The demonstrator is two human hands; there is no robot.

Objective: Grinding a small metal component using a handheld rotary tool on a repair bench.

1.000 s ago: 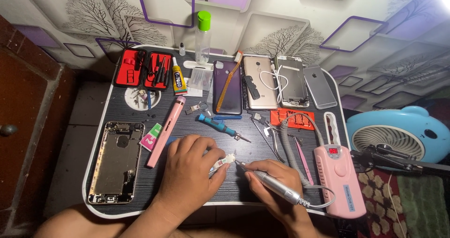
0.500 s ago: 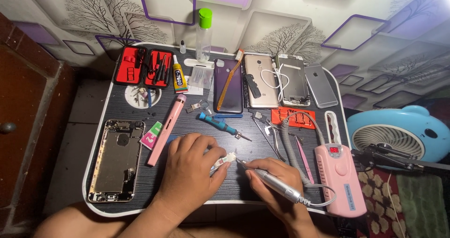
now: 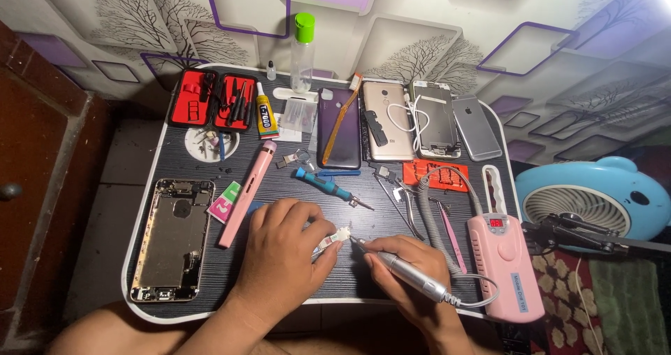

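Observation:
My left hand (image 3: 283,250) rests on the small black table (image 3: 391,215) and pinches a small white part (image 3: 334,238) between thumb and fingers. My right hand (image 3: 405,264) grips a silver rotary pen tool (image 3: 412,274), its tip touching the part's right end. A coiled grey cable (image 3: 428,208) runs from the pen to a pink control box (image 3: 504,257) at the right.
On the table lie an opened phone frame (image 3: 172,240), a pink pen-shaped tool (image 3: 246,193), a blue screwdriver (image 3: 328,186), tweezers (image 3: 402,201), a red tool case (image 3: 213,100), a glue tube (image 3: 263,117), a clear bottle (image 3: 302,53) and several phones (image 3: 384,121). A blue fan (image 3: 594,198) stands to the right.

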